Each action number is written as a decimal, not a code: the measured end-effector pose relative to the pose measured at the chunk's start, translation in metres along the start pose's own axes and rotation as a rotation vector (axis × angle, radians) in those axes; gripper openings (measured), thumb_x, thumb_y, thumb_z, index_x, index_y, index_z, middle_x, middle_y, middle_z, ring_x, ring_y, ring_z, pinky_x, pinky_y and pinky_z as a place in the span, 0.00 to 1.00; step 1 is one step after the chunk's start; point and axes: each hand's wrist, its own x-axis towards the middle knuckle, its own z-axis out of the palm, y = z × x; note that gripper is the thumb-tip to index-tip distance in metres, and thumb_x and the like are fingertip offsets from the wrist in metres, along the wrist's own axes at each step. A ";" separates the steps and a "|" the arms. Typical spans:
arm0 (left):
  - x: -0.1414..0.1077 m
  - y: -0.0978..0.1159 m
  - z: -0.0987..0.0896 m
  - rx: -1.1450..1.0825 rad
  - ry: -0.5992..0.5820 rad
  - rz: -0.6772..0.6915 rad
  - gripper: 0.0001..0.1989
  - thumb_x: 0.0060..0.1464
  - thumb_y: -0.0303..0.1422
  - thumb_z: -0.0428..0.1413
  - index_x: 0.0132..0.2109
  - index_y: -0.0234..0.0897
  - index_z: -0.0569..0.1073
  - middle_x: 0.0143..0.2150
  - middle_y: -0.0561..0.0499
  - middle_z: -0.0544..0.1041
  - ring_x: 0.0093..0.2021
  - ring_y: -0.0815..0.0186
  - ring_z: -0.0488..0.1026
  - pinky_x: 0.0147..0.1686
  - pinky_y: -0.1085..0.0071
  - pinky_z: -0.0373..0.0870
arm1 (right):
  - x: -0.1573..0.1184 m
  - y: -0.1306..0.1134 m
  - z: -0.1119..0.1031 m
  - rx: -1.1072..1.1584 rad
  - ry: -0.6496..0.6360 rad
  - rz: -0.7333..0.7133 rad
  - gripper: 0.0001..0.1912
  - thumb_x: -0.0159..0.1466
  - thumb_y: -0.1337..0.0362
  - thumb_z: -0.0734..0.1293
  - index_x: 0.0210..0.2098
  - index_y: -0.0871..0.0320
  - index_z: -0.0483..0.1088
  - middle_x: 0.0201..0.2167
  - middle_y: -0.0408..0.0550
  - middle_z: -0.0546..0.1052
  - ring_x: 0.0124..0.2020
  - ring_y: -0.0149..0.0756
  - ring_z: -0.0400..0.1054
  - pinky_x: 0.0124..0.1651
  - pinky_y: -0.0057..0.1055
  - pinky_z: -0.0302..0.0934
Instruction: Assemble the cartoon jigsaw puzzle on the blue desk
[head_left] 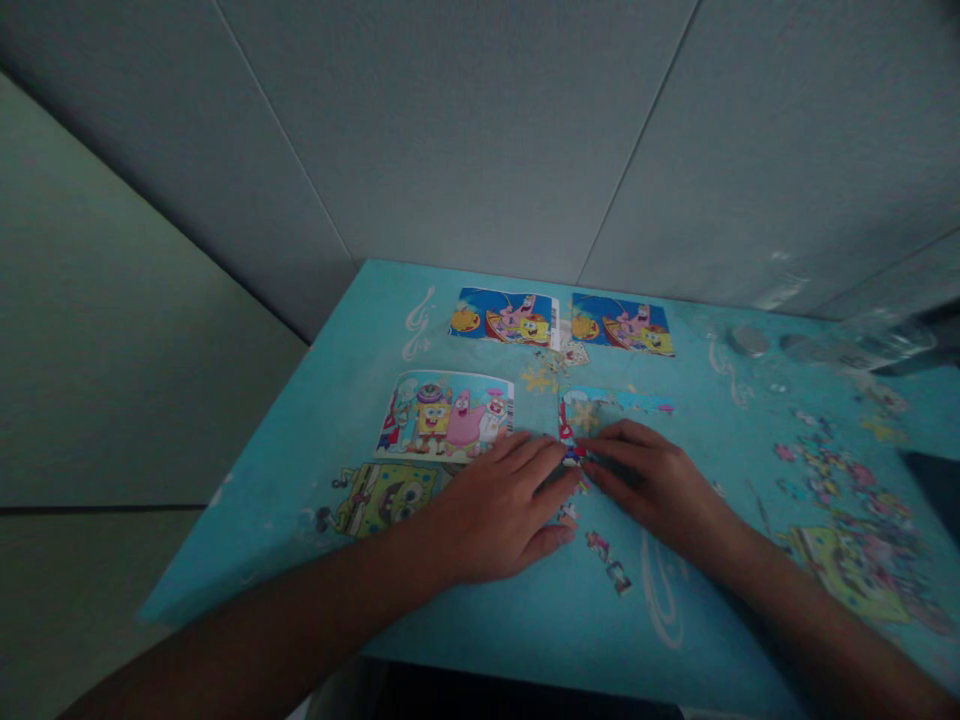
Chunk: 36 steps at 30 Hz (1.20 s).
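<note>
My left hand (510, 508) lies palm down with its fingers apart, beside the lower right corner of a cartoon picture card (450, 415). The fingertips of my right hand (637, 465) are close together at the lower left corner of a partly joined puzzle (568, 425), on small red and blue pieces. Whether they grip a piece is too small to tell. The puzzle's joined pieces form a strip along its top and left side. A few loose pieces (609, 562) lie below the hands.
On the turquoise table (300, 440), two blue cartoon pictures (504, 318) (622, 324) lie at the back. A pile of loose pieces (855, 485) spreads at the right. A clear plastic bottle (885, 340) lies at the back right, near the wall (480, 140).
</note>
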 end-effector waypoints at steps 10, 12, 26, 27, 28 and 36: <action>-0.001 0.000 0.003 0.027 -0.025 -0.008 0.27 0.69 0.46 0.48 0.65 0.31 0.66 0.64 0.36 0.67 0.65 0.47 0.63 0.68 0.47 0.57 | -0.001 -0.001 -0.004 0.041 -0.007 0.037 0.17 0.72 0.64 0.65 0.58 0.49 0.74 0.46 0.51 0.77 0.46 0.42 0.73 0.50 0.41 0.70; -0.001 -0.001 0.003 0.021 -0.021 -0.006 0.27 0.69 0.46 0.48 0.65 0.31 0.66 0.64 0.37 0.67 0.65 0.48 0.63 0.68 0.47 0.58 | -0.002 0.000 -0.005 0.073 0.025 0.050 0.16 0.72 0.64 0.64 0.57 0.49 0.74 0.45 0.50 0.77 0.45 0.40 0.73 0.49 0.39 0.70; -0.002 -0.001 0.001 -0.050 -0.064 -0.029 0.27 0.70 0.44 0.47 0.67 0.31 0.64 0.66 0.35 0.65 0.67 0.47 0.60 0.67 0.46 0.58 | -0.003 -0.002 -0.006 0.027 -0.012 -0.046 0.13 0.71 0.65 0.65 0.50 0.52 0.79 0.41 0.50 0.78 0.42 0.40 0.73 0.46 0.39 0.70; -0.002 -0.001 0.001 -0.057 -0.070 -0.029 0.27 0.70 0.44 0.47 0.67 0.31 0.63 0.66 0.35 0.64 0.68 0.47 0.60 0.67 0.45 0.58 | -0.003 -0.003 -0.008 0.048 -0.004 -0.044 0.13 0.72 0.65 0.64 0.51 0.52 0.78 0.41 0.50 0.78 0.42 0.40 0.73 0.46 0.39 0.70; -0.002 -0.001 0.001 -0.063 -0.074 -0.027 0.27 0.70 0.44 0.47 0.67 0.31 0.63 0.66 0.35 0.64 0.68 0.47 0.60 0.68 0.45 0.58 | -0.003 -0.003 -0.011 0.069 0.014 -0.037 0.13 0.72 0.65 0.64 0.51 0.52 0.78 0.41 0.50 0.78 0.42 0.40 0.73 0.47 0.39 0.70; -0.002 -0.003 0.000 -0.079 -0.052 -0.017 0.28 0.70 0.43 0.48 0.69 0.32 0.61 0.66 0.36 0.66 0.67 0.48 0.62 0.66 0.45 0.60 | -0.015 0.007 -0.035 0.027 0.179 0.126 0.11 0.72 0.62 0.64 0.51 0.51 0.77 0.43 0.49 0.79 0.42 0.40 0.74 0.43 0.38 0.72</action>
